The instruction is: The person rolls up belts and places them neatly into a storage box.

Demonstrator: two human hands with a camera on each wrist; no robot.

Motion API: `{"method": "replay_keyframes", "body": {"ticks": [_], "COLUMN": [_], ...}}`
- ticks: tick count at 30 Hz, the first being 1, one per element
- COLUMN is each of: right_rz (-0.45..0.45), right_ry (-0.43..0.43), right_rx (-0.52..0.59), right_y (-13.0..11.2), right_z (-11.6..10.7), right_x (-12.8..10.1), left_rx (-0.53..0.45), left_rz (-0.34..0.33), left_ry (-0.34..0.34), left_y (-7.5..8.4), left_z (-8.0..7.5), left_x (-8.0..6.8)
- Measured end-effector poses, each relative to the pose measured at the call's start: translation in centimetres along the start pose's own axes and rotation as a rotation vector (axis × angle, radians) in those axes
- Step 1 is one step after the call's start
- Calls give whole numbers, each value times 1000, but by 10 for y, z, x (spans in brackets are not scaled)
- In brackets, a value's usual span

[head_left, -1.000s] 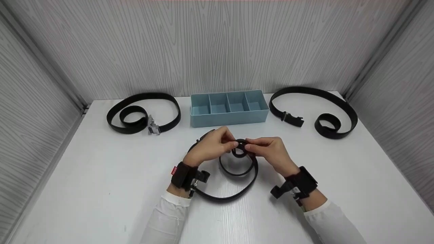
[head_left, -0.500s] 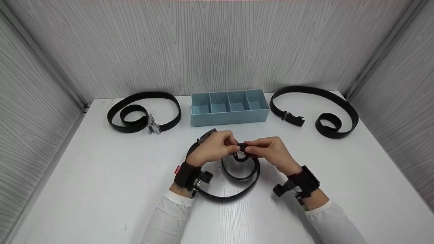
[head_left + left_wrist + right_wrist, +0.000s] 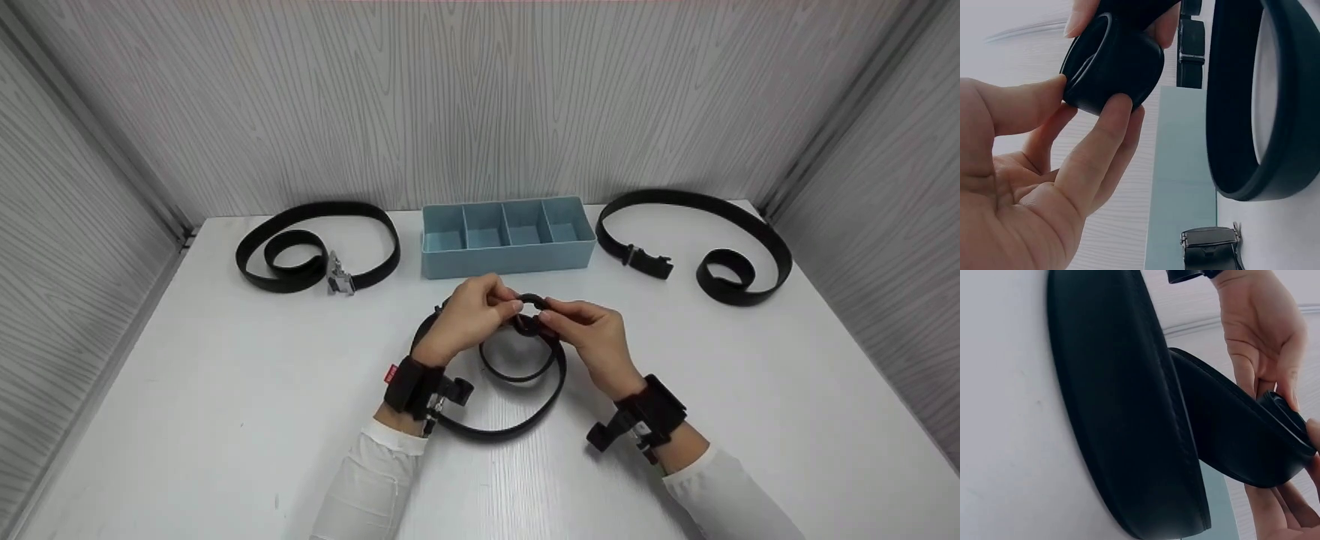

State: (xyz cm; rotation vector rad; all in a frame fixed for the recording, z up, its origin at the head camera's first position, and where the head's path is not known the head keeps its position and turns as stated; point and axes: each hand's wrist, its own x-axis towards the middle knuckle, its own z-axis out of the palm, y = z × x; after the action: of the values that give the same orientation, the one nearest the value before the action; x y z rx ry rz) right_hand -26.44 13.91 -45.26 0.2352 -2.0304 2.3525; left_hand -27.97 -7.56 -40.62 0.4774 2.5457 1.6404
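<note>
A black belt lies in wide loops on the white table, its strap [image 3: 491, 433] curving below the hands in the head view. Its end is wound into a small coil [image 3: 1112, 70]. My left hand [image 3: 466, 319] pinches the coil's left side between thumb and fingers. From the right, my right hand [image 3: 598, 341] pinches the same coil with thumb and index finger. In the right wrist view a broad stretch of strap [image 3: 1123, 405] stands on edge close to the camera. My left hand covers most of the belt's buckle end in the head view.
Behind the hands stands a blue tray [image 3: 510, 261] with several compartments. A second black belt [image 3: 319, 210], with a silver buckle [image 3: 340, 277], lies partly rolled at the back left. Another partly rolled black belt [image 3: 772, 244] lies at the back right. Panels [image 3: 480, 105] wall the table's back and sides.
The coil has risen a little toward the tray and turned, with both hands still pinching it. My right wrist has shifted slightly left. The tray and other belts stay put.
</note>
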Motion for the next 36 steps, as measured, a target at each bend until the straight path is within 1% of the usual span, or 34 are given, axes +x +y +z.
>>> {"method": "replay_keyframes", "body": {"ticks": [4, 8, 12, 15, 18, 20, 23, 25, 28, 30, 32, 34, 36], "right_rz": [18, 36, 64, 85, 96, 94, 76, 60, 40, 34, 32, 34, 37], "right_ry": [-34, -92, -189, -270, -326, -347, -317, -267, -175, -130, -105, -96, -93], "right_rx": [-51, -110, -187, -265, -327, -341, -300, -256, -167, -124, -89, -78, -78], "right_y": [-5, -12, -19, -23, -24, -23, -21, -19, -15, -12, -10, -9, -10], "right_z": [-4, -12, -21, -26, -28, -28, -26, -23, -18, -15, -13, -12, -13], "right_x": [3, 8, 11, 12, 12, 12, 11, 11, 9, 7, 6, 6, 6], "left_rx": [19, -13, -61, -62, -41, -20, -5, 7, 9, -1, -16, -28, -36], "left_rz": [4, 11, 13, 7, 8, 12, 21, 33, 41, 29, 7, -10, -17], "left_ry": [-31, -97, -185, -239, -272, -277, -247, -207, -125, -73, -34, -14, -17], "left_y": [0, -1, -3, -5, -5, -5, -4, -3, -1, 0, 1, 2, 2], "left_z": [-2, -4, -4, -3, -2, -2, -1, -1, 0, 0, 0, 0, -1], "left_x": [-1, -3, -4, -4, -5, -5, -4, -3, -1, 0, 0, 1, 1]}}
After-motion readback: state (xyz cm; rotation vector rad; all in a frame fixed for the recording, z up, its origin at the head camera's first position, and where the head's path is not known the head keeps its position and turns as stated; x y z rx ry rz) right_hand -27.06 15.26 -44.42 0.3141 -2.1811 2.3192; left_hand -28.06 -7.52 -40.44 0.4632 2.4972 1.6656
